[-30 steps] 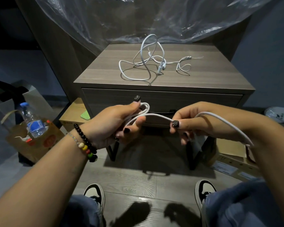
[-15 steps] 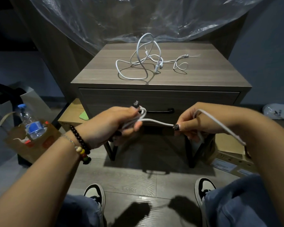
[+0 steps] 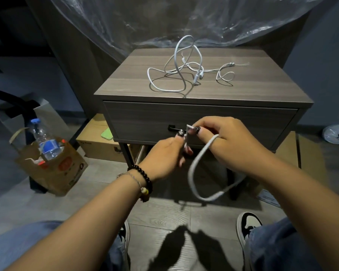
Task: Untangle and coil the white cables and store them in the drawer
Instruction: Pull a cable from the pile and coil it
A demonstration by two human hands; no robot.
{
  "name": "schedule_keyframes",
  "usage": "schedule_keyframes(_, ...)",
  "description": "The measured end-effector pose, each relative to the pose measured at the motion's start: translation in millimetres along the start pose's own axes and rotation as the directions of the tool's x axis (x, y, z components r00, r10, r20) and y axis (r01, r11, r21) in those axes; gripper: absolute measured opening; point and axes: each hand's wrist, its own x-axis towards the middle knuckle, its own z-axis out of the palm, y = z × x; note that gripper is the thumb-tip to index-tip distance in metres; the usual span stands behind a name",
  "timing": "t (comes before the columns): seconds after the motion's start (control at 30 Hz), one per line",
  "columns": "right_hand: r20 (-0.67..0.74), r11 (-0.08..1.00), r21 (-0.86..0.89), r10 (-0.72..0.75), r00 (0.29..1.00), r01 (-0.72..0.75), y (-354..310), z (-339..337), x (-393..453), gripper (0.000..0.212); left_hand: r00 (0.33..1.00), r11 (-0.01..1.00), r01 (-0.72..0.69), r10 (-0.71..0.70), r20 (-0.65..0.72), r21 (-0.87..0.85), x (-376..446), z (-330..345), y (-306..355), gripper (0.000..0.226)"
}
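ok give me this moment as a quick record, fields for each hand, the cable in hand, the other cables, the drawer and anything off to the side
left hand: pinches the held cable near its end
right hand: grips the held cable, thumb by the left thumb
held cable: white, hangs in a loop below the hands
other cables: white, tangled on the nightstand top
drawer: shut
side: water bottle upright in a paper bag, left on the floor
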Motion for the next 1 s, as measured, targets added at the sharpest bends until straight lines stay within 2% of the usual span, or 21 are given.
schedule_keyframes(0.1,0.06,0.996,0.06,-0.07,0.996,0.066,-2.9,4.2,-2.0,0.037,0.999,0.931,0.035,-0.044,-0.018,-0.362,1.2,0.4,7.1,0.046)
schedule_keyframes(0.2,0.069,0.997,0.061,-0.057,0.996,0.053,-5.0,8.1,-4.9,0.039,0.993,0.84,0.08,-0.113,-0.029,-0.536,2.4,-1.2,11.6,0.047)
schedule_keyframes(0.4,0.014,1.0,-0.023,0.021,1.0,-0.021,-5.6,13.2,-8.1,0.016,0.999,0.821,0.048,-0.046,0.019,-0.569,5.0,-1.2,12.0,0.059)
schedule_keyframes(0.5,0.034,0.997,-0.08,0.017,0.999,-0.014,-7.2,15.4,-10.4,0.015,0.999,0.846,0.03,-0.007,0.046,-0.533,4.4,-2.5,11.3,0.057)
schedule_keyframes(0.6,0.032,0.996,-0.087,0.001,0.999,0.001,-11.4,16.9,-11.6,0.016,0.999,0.861,-0.012,-0.015,-0.049,-0.509,3.0,-1.4,13.0,0.041)
schedule_keyframes(0.73,0.036,0.989,-0.138,-0.039,0.999,0.044,-14.5,21.8,-13.9,0.017,0.984,0.845,-0.069,-0.031,-0.178,-0.53,5.9,-3.1,14.0,0.035)
schedule_keyframes(0.87,0.032,0.983,-0.164,-0.08,0.996,0.084,-17.4,25.3,-17.2,0.021,0.957,0.749,-0.136,-0.069,-0.28,-0.648,10.1,-14.7,18.9,0.029)
schedule_keyframes(1.0,0.06,0.976,-0.143,-0.159,0.985,0.166,-19.5,26.9,-18.4,0.022,0.947,0.662,-0.171,-0.094,-0.308,-0.729,8.4,-21.9,21.3,0.027)
